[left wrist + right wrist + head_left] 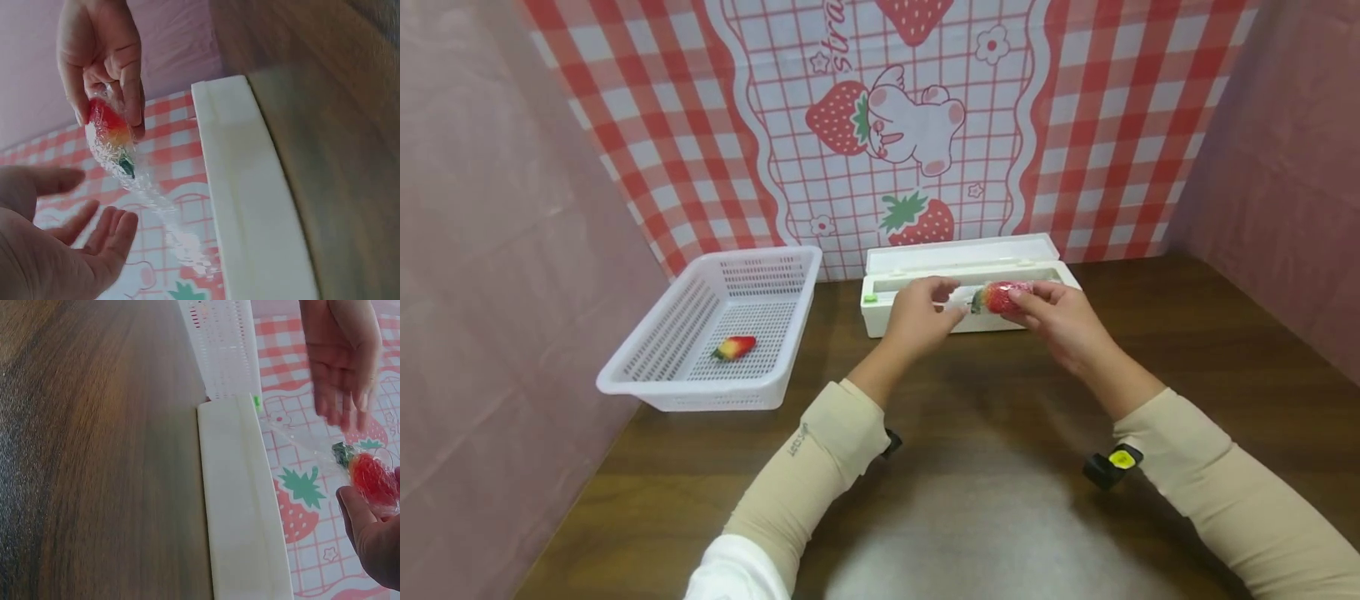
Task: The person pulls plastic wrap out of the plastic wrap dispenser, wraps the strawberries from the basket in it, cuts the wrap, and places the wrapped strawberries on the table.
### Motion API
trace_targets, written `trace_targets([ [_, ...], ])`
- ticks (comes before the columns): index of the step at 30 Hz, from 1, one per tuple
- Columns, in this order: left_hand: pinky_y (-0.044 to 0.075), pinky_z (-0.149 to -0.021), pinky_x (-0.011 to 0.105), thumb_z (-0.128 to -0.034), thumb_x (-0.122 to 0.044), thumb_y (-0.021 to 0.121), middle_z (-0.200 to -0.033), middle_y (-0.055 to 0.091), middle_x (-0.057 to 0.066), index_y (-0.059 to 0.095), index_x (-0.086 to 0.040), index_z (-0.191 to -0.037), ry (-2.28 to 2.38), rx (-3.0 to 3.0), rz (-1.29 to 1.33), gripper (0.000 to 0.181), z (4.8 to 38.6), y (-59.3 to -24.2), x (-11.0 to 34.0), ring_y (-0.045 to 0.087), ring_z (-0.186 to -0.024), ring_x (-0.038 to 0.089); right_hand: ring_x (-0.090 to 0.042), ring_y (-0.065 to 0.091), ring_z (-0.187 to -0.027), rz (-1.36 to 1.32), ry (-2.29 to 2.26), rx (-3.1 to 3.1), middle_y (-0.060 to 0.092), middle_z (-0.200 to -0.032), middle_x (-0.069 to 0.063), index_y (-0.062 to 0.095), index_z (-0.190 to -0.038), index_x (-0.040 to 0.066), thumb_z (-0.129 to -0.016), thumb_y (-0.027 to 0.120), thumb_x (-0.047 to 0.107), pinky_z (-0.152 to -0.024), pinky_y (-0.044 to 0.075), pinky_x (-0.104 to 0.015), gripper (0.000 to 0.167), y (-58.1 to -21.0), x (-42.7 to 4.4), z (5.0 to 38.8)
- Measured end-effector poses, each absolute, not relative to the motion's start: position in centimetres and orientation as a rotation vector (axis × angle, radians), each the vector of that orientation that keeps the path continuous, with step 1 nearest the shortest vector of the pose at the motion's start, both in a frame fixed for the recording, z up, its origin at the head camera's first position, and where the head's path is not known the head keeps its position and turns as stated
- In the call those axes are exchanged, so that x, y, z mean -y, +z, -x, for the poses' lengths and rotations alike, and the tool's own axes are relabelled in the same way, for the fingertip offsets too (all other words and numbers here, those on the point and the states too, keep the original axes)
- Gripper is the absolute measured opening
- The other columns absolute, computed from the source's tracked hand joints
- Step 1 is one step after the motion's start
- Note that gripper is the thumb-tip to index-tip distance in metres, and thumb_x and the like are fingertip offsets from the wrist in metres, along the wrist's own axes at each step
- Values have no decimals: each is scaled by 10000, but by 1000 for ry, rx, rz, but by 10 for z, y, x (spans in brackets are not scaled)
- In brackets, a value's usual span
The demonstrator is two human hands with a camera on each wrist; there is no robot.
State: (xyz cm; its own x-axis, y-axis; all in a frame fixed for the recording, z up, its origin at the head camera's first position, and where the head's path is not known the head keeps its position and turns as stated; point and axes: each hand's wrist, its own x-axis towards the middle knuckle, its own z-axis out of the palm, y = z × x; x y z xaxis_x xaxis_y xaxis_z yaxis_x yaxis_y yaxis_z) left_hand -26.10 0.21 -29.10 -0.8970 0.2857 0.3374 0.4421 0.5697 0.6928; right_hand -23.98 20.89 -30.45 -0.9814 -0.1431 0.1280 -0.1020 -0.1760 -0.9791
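Note:
My right hand [1063, 321] pinches a red strawberry [1000, 297] wrapped in clear plastic film, its green leafy end toward the left. In the left wrist view, a twisted strip of cling film [175, 231] trails from the strawberry's leafy end. My left hand [921, 312] hovers just left of the strawberry, its fingers loosely bent and apart from it, with nothing seen in them. Both hands are above a long white cling film box [874, 321], whose lid [962, 252] stands raised at the back. The hands partly hide the box's inside.
To the left stands a white perforated plastic basket [700, 390], with one red and yellow strawberry [735, 347] lying in it. A small green piece [870, 298] sits at the box's left end. Behind the brown wooden table [962, 467] hangs a strawberry-print checked cloth [1090, 100].

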Motion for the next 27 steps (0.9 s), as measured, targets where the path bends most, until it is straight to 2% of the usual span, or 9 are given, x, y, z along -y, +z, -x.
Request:
trace_targets([
  [2, 520, -861, 260, -916, -150, 668, -1169, 670, 92, 667, -34, -1198, -1453, 2603, 472, 305, 261, -292, 0, 625, -1062, 204, -81, 676, -902, 291, -2406, -1989, 652, -1035, 12, 546, -1195, -21, -940, 646, 154, -863, 505, -226, 325, -304, -210, 240],
  [4, 529, -846, 280, -943, -161, 631, -1155, 675, 101, 666, -21, -1188, -1629, 2578, 367, 284, 263, -295, 1, 638, -1038, 226, -82, 680, -893, 301, -2430, -1983, 656, -1028, 8, 586, -1134, 34, -938, 649, 149, -854, 510, -228, 235, -304, -211, 239],
  [7, 520, -900, 325, -976, -179, 586, -1219, 645, 140, 634, 11, -1235, -1886, 2522, 294, 325, 264, -300, 0, 630, -1087, 295, -90, 685, -885, 342, -2453, -1964, 666, -1014, 2, 627, -1071, 80, -939, 644, 127, -845, 521, -228, 141, -304, -209, 238],
  [11, 451, -1015, 357, -1021, -189, 510, -1343, 550, 223, 522, 89, -1329, -2233, 2405, 326, 415, 266, -304, -3, 541, -1231, 352, -94, 690, -884, 373, -2451, -1964, 677, -1009, 8, 653, -1047, 106, -943, 640, 125, -843, 521, -225, 108, -306, -206, 238],
  [16, 427, -1037, 359, -1049, -153, 427, -1349, 501, 295, 428, 158, -1354, -2542, 2234, 370, 436, 266, -303, -8, 492, -1276, 366, -92, 692, -884, 380, -2445, -1951, 682, -1005, 9, 682, -1014, 124, -942, 643, 137, -845, 519, -227, 83, -307, -202, 236],
  [20, 458, -1008, 369, -1050, -152, 423, -1290, 538, 300, 445, 159, -1334, -2610, 2198, 386, 421, 265, -303, -8, 529, -1231, 384, -90, 682, -889, 417, -2437, -1932, 677, -1006, -3, 680, -1009, 114, -954, 623, 118, -847, 520, -229, 79, -306, -201, 235],
  [27, 530, -903, 350, -1006, -132, 539, -1226, 598, 251, 517, 146, -1275, -2699, 2128, 392, 388, 269, -305, -6, 617, -1108, 343, -125, 691, -908, 530, -2479, -1766, 699, -1010, -43, 710, -1004, 74, -975, 559, 45, -841, 530, -242, 156, -306, -200, 236],
])
